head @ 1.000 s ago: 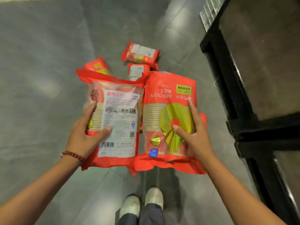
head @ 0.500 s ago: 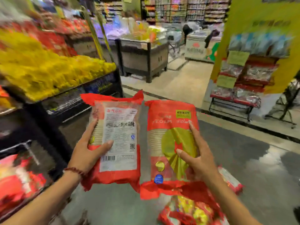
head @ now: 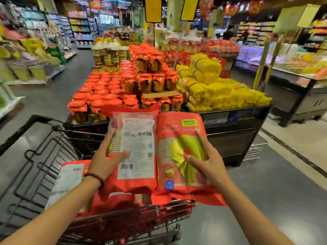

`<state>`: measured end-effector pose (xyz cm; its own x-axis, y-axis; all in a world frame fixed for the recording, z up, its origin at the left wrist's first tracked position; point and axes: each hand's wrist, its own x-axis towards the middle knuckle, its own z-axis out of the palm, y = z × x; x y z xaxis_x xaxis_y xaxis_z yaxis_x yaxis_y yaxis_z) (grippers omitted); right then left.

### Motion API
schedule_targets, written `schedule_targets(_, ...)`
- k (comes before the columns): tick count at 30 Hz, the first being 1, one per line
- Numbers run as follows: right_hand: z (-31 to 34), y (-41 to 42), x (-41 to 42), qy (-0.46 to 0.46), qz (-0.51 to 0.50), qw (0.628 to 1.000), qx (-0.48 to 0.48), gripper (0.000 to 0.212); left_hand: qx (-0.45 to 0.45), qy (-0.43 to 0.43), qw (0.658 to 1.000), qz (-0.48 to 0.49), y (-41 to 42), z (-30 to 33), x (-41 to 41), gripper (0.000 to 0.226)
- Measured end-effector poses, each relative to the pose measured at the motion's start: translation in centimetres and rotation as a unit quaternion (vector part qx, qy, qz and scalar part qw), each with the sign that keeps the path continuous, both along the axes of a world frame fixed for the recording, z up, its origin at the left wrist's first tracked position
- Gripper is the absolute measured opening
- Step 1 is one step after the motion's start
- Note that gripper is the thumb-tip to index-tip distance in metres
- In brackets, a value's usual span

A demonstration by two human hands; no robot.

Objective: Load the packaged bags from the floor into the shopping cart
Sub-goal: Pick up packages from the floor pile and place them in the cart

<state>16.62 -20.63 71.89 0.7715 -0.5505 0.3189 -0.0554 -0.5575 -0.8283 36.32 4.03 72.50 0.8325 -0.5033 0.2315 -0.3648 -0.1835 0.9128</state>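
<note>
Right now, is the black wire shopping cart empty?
No. The black wire shopping cart already holds a red packaged bag lying flat, white label up.

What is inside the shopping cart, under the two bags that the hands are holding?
In the shopping cart lies at least one red bag, white label up, and more red packaging. The held bags cover the middle, so the number stays unknown.

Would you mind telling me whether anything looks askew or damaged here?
Nothing looks damaged. The right-hand bag is held upside down, its lettering inverted, and it overhangs the cart's right rim. The left-hand bag shows its back label.
</note>
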Motion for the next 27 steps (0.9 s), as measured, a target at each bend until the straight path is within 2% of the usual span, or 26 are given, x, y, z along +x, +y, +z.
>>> schedule_targets(5, -3.1, 7.3, 13.5, 0.053, 0.065, 0.996, 0.002, 0.083, 0.062, 0.044, 0.995, 0.060, 9.6, -2.2, 9.9, 0.104)
schedule_targets(8, -5.9, 11.0, 19.0, 0.088, 0.095, 0.992, 0.016, 0.084, 0.084, 0.089, 0.989, 0.088, 13.8, -4.1, 13.5, 0.105)
schedule_targets(10, -7.5, 12.8, 21.4, 0.115, 0.102, 0.988, 0.027, 0.084, 0.096, 0.113, 0.983, 0.106, 15.6, -5.8, 14.8, 0.097)
schedule_targets(12, -9.0, 14.2, 22.8, 0.137, 0.112, 0.984, 0.038, 0.082, 0.115, 0.141, 0.977, 0.112, 17.3, -7.8, 15.4, 0.097)
schedule_targets(14, -10.3, 15.1, 23.6, 0.153, 0.117, 0.979, 0.060, 0.081, 0.144, 0.159, 0.968, 0.128, 18.6, -9.9, 15.7, 0.107)
schedule_targets(18, -12.8, 16.9, 24.5, 0.187, 0.112, 0.972, 0.083, 0.086, 0.232, 0.140, 0.954, 0.127, 19.8, -13.0, 15.8, 0.092)
schedule_targets(21, -13.5, 17.4, 25.1, 0.197, 0.093, 0.971, 0.098, 0.087, 0.307, 0.100, 0.939, 0.119, 19.5, -13.8, 16.1, 0.090)
schedule_targets(27, -13.6, 16.5, 24.8, 0.220, 0.075, 0.969, 0.077, 0.097, 0.359, 0.122, 0.923, 0.062, 19.1, -13.8, 16.5, 0.086)
